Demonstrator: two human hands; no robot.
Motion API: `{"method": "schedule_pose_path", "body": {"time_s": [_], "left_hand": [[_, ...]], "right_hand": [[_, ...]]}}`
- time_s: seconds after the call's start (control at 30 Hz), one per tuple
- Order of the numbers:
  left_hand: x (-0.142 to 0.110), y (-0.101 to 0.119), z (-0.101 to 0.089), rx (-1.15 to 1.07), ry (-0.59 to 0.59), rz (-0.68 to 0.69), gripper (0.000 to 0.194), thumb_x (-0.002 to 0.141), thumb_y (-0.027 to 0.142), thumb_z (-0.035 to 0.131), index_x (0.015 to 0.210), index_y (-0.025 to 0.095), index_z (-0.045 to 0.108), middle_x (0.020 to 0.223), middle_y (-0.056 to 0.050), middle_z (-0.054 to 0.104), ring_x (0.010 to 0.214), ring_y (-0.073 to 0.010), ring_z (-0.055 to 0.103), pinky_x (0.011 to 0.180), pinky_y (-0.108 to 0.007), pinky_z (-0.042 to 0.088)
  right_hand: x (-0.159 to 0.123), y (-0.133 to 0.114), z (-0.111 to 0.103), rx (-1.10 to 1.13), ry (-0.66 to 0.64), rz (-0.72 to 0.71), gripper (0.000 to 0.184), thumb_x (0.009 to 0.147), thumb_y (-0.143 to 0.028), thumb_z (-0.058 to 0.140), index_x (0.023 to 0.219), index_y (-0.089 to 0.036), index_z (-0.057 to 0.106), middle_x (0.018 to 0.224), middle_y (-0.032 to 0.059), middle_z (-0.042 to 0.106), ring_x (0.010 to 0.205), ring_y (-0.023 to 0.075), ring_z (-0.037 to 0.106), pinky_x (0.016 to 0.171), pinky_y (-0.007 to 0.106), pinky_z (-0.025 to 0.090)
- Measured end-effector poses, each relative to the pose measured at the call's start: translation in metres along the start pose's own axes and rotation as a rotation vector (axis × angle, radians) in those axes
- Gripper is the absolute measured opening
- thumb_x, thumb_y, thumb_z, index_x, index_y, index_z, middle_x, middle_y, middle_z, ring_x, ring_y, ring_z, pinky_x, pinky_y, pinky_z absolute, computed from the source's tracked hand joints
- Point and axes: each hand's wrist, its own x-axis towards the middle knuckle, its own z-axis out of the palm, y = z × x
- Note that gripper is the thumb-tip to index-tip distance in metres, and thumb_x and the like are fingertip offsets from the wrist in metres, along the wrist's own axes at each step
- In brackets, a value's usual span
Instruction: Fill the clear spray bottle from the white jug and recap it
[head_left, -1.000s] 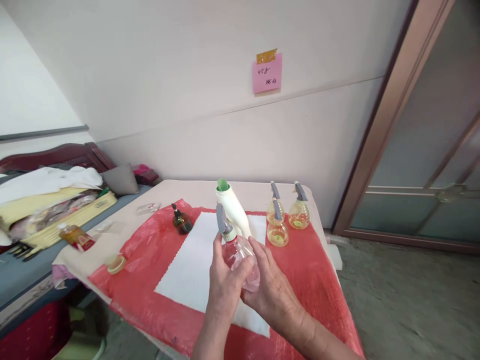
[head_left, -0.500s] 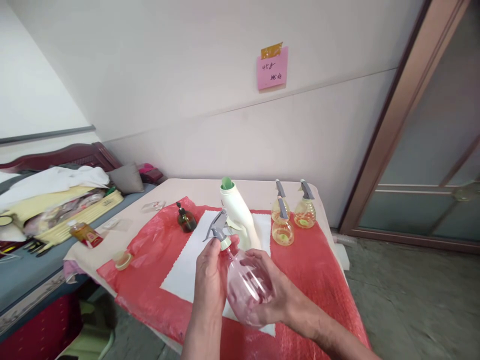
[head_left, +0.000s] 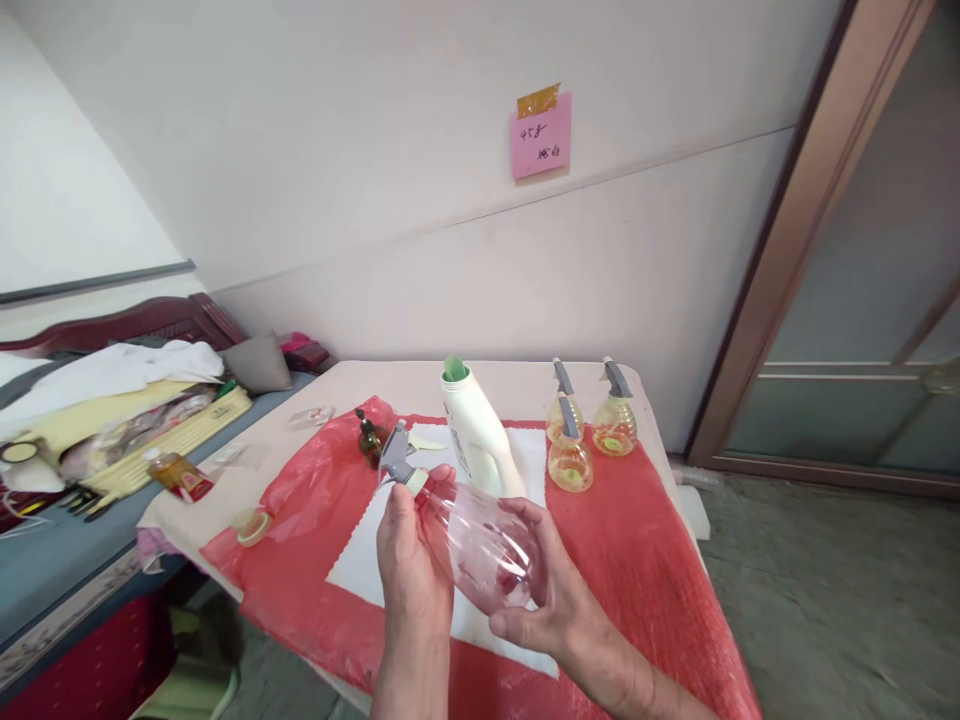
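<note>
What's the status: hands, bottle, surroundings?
Left hand grips the neck, right hand cups the base. Clear spray bottle tilted, empty, nozzle left. White jug stands just behind.

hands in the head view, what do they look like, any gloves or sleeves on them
Both are bare: the left hand and right hand wear no gloves, rings or watch that show. Both forearms are uncovered to the picture's lower edge, with no sleeve in view.
</note>
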Motion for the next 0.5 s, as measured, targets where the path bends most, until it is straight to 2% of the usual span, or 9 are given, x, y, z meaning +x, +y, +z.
{"method": "schedule_pose_path", "body": {"time_s": [0.17,0.3,0.4,0.5], "left_hand": [[-0.002,0.003,-0.004,0.0,-0.045,-0.018,0.038,0.076,0.049,0.073,0.088,0.013,0.074,0.094,-0.013,0.074,0.091,-0.0258,0.069,0.08,-0.036,0.054],[0.0,0.001,-0.006,0.005,-0.03,-0.047,0.042,0.077,0.051,0.071,0.09,0.012,0.073,0.095,-0.014,0.073,0.089,-0.0248,0.069,0.079,-0.035,0.054],[0.002,-0.002,-0.005,0.033,0.039,0.007,0.042,0.079,0.051,0.07,0.094,0.012,0.071,0.095,-0.012,0.073,0.089,-0.0231,0.069,0.078,-0.034,0.053],[-0.002,-0.005,0.0,0.069,0.087,0.122,0.036,0.079,0.046,0.072,0.101,0.017,0.069,0.098,-0.009,0.073,0.094,-0.0213,0.068,0.083,-0.033,0.052]], "right_hand": [[0.002,-0.004,-0.015,0.094,-0.052,0.069,0.071,0.066,-0.049,0.079,0.124,-0.026,0.046,0.12,0.0078,0.055,0.11,0.0275,0.058,0.089,0.037,0.047],[0.003,-0.009,-0.022,-0.006,-0.098,0.073,0.067,0.074,-0.056,0.071,0.129,-0.025,0.047,0.122,0.0097,0.057,0.114,0.0288,0.056,0.095,0.043,0.044],[0.003,-0.009,-0.021,-0.239,-0.012,0.049,0.079,0.075,-0.055,0.071,0.141,-0.028,0.035,0.138,0.0119,0.046,0.122,0.029,0.051,0.1,0.046,0.043],[0.004,-0.006,-0.015,-0.607,0.095,-0.047,0.097,0.063,-0.044,0.084,0.144,-0.028,0.032,0.147,0.0118,0.036,0.133,0.0312,0.038,0.11,0.051,0.033]]}}
